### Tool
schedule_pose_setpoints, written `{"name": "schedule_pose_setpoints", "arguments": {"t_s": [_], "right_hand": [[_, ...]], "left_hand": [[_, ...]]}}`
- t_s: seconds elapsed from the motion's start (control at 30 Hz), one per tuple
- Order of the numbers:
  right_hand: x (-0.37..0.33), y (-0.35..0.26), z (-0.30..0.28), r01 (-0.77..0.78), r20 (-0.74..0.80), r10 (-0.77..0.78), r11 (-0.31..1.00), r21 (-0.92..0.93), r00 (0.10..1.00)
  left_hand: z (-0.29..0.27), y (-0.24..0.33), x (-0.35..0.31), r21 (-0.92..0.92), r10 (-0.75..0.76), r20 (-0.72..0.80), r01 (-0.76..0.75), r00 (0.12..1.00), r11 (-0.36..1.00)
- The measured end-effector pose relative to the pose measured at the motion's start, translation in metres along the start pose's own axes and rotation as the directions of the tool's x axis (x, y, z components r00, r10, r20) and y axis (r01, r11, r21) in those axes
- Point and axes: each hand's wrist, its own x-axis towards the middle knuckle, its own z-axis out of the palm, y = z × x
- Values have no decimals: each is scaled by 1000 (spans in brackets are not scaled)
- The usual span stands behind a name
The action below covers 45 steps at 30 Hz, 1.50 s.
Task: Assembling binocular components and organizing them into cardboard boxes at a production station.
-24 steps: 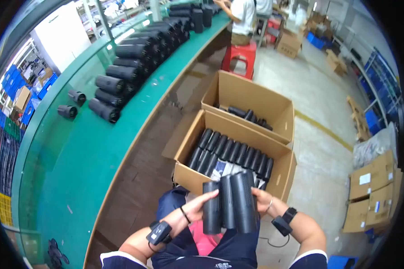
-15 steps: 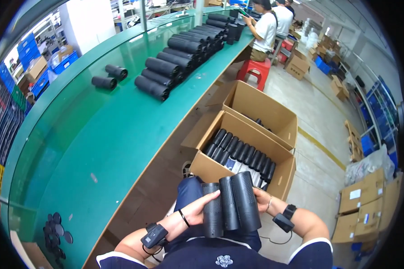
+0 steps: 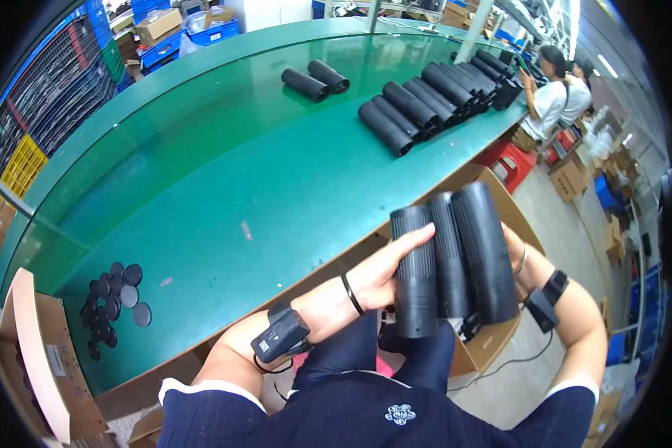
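Observation:
Three black cylinders with perforated upper parts stand side by side between my hands, clear of the bench: a left cylinder (image 3: 414, 299), a middle cylinder (image 3: 449, 257) and a right cylinder (image 3: 487, 257). My left hand (image 3: 387, 275) presses the outer side of the left one, its thumb lying along the front. Against the far side of the right one is my right hand (image 3: 513, 243), its fingers mostly hidden behind the cylinder. An open cardboard box (image 3: 526, 224) sits behind and below them, largely covered by the cylinders and my arm.
The green bench (image 3: 201, 231) runs from lower left to upper right. On it lie a row of stacked black cylinders (image 3: 414, 108), a separate pair of cylinders (image 3: 306, 84) and several black discs (image 3: 129, 296). A carton (image 3: 52, 358) stands lower left. Beyond, a person (image 3: 551, 104) sits on a red stool (image 3: 509, 166).
The view has swung so the bench fills more of it. Both hands have lifted the three cylinders from over my lap and the box toward the bench edge, grip unchanged.

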Motion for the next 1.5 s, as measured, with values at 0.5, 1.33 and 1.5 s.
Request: {"name": "schedule_pose_setpoints", "arguments": {"t_s": [0.5, 1.33, 1.5], "right_hand": [[295, -87, 160, -86, 449, 280, 910, -405, 848], [349, -82, 144, -47, 1, 75, 634, -772, 997], [339, -72, 135, 5, -74, -129, 528, -850, 989]], "left_hand": [[-60, 164, -128, 105, 628, -199, -621, 752, 777], [-148, 168, -203, 320, 563, -561, -468, 607, 824], [-147, 162, -222, 398, 602, -596, -456, 532, 796]]}}
